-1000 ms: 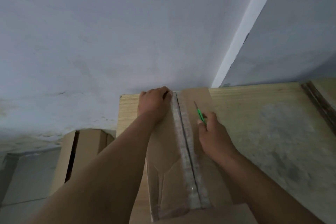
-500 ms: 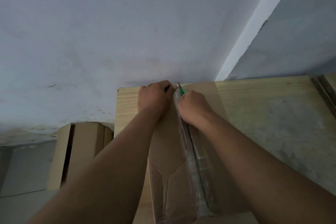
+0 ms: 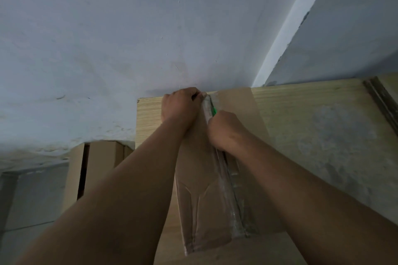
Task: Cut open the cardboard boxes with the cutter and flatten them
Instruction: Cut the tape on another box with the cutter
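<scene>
A brown cardboard box [image 3: 200, 200] lies on the wooden table [image 3: 312, 135], its long top seam covered with clear tape [image 3: 228, 189]. My left hand [image 3: 181, 105] grips the box's far end, fingers curled over the far edge. My right hand [image 3: 224, 131] is closed around a green cutter [image 3: 214, 111], whose tip lies on the taped seam close to the far end. Most of the cutter is hidden inside my fist.
The table's far edge meets a grey wall with a white corner strip [image 3: 286, 34]. More cardboard boxes [image 3: 97, 170] stand on the floor left of the table. A dark groove [image 3: 383, 101] runs along the table's right side.
My right hand carried the cutter from beside the seam up to its far end, then drew it back a little along the tape. My left hand kept its hold.
</scene>
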Demonstrator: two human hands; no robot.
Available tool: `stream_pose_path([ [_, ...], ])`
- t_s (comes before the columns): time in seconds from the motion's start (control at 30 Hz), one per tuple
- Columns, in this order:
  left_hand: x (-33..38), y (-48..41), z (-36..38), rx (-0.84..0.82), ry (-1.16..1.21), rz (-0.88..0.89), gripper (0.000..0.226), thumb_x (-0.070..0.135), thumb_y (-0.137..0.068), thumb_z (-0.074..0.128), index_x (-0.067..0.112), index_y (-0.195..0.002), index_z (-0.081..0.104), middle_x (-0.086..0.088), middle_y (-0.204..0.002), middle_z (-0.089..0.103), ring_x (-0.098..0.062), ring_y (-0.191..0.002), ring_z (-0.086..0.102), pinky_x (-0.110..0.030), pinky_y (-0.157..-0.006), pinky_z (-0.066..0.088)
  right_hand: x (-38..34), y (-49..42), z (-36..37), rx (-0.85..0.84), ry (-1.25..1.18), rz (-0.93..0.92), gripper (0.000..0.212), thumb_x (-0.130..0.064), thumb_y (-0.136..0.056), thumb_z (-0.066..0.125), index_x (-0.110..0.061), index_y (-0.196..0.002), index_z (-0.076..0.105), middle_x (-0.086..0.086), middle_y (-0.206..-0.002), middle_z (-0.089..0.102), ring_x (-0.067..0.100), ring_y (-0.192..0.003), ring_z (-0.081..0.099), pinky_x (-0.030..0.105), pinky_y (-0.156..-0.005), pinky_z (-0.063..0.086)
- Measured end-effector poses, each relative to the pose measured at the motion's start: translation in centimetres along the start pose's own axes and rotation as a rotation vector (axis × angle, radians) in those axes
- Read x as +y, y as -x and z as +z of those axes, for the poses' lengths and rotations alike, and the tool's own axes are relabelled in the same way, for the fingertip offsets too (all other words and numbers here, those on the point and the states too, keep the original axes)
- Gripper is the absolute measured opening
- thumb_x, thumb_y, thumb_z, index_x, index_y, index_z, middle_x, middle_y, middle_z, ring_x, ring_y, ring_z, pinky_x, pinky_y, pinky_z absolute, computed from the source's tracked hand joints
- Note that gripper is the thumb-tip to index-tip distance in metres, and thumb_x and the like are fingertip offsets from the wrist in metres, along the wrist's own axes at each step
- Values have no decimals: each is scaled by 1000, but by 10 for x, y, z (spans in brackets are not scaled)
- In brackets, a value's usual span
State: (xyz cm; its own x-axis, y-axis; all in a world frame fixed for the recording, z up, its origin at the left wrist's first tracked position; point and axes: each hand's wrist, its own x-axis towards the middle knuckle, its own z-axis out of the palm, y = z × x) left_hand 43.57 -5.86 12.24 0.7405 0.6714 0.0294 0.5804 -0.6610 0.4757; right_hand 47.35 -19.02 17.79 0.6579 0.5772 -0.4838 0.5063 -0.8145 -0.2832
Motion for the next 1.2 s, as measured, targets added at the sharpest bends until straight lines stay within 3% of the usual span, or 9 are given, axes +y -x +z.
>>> stream_pose_path([
  [0.13,2,1,-2,7,-7,-4,32,50,-103,51,28,-103,75,0,-105,77,-29,-99,66,-38,-87,43,12,24,21,-54,69,-24,36,-14,-99,43,3,-125,62,22,-131,58,37,-120,58,33,-95,47],
  [0.27,1,3,-3,3,8,12,35,52,-104,49,28,-103,75,0,-102,77,-28,-96,67,-39,-89,47,30,50,35,-135,186,-85,25,-13,-98,48,-2,-111,66,17,-114,65,33,-108,62,27,-76,42],
  [0.33,-1,4,-2,-4,16,48,34,49,-105,48,29,-118,72,0,-117,75,-27,-109,65,-41,-100,46,32,62,36,-133,195,-93,26,-13,-99,47,-2,-111,66,17,-113,65,33,-108,63,27,-76,41],
  [0.47,-15,43,1,-74,-60,168,57,38,-107,42,20,-160,35,-4,-168,30,-22,-157,19,-45,-128,12,24,72,26,-67,70,-35,37,-9,-101,38,3,-129,59,23,-133,58,38,-122,57,35,-96,46],
  [0.63,-17,178,-8,-216,-46,201,88,74,-94,2,23,-165,-2,5,-171,-15,-13,-156,-23,-54,-127,-6,24,76,14,122,-258,70,49,-13,-98,46,-5,-144,29,24,-131,57,40,-116,59,35,-83,46],
  [0.73,-8,243,-15,-293,-77,245,103,88,-88,15,24,-161,-20,7,-166,-33,-15,-151,-36,-50,-124,-16,25,78,12,198,-251,-18,37,-9,-93,51,-12,-130,49,18,-119,63,36,-102,63,32,-76,49],
  [0.83,-7,268,-16,-328,-163,302,129,101,-75,33,22,-160,-23,6,-164,-39,-20,-149,-40,-50,-123,-16,25,81,16,277,-202,-31,10,-6,-90,51,-11,-94,59,18,-105,67,35,-93,63,26,-69,40],
  [1.0,-10,260,-5,-307,-199,310,126,90,-78,46,25,-161,-23,9,-164,-38,-17,-149,-40,-52,-129,1,27,87,33,322,-161,26,21,-4,-94,49,-2,-99,69,19,-100,69,37,-96,67,26,-69,42],
  [1.2,-1,247,1,-309,-191,260,125,88,-78,50,25,-162,-20,9,-166,-34,-15,-150,-38,-57,-128,8,48,104,55,317,-116,27,21,-4,-93,49,-2,-95,70,19,-98,70,36,-96,68,31,-72,51],
])
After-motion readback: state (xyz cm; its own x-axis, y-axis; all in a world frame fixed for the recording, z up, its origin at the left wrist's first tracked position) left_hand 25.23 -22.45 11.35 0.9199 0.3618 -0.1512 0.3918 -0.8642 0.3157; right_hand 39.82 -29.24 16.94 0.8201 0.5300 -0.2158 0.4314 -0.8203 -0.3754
